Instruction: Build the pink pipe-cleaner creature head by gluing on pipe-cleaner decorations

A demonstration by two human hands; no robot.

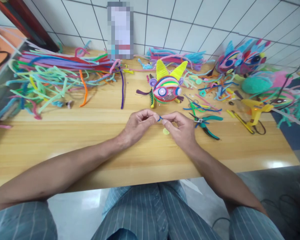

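Between my two hands, over the middle of the wooden table, is a short blue pipe cleaner piece (160,118). My left hand (143,125) pinches its left end between thumb and fingers. The right end is pinched by my right hand (180,128). A small pale yellow-green disc (166,131) lies on the table just under my right hand's fingertips. Behind the hands sits a colourful mask-like figure (167,88) with yellow ears and round eyes. Pliers with teal handles (206,123) lie right of my right hand, beside green and blue pipe cleaner bits.
Piles of pipe cleaners (62,73) cover the back left of the table (90,166). A phone-like object (120,31) leans on the tiled wall. A yellow glue gun (256,110), a yellow cutter (243,122) and more figures (230,60) are at the right.
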